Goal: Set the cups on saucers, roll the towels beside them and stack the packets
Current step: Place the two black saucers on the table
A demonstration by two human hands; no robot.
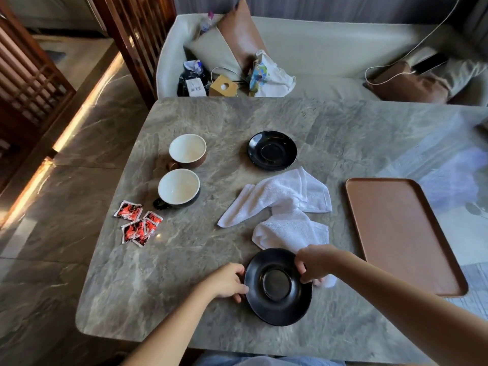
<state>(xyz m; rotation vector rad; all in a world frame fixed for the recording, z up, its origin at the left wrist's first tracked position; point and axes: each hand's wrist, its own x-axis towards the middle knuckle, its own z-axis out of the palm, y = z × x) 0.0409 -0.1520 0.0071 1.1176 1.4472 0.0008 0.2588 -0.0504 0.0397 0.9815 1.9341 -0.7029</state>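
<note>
Near saucer (277, 286) lies close before the person, rim pinched from both sides: left hand (228, 282) on left edge, right hand (315, 264) on far-right edge. Black cup (178, 188) stands well apart, far-left; left hand nearer.

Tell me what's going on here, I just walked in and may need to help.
A person holds the near saucer by its rim, left grip on one side, right grip on the other. The far saucer is bare. Both cups stand on the table, off saucers. The towels lie unrolled in a heap, and the packets are scattered, unstacked.
</note>
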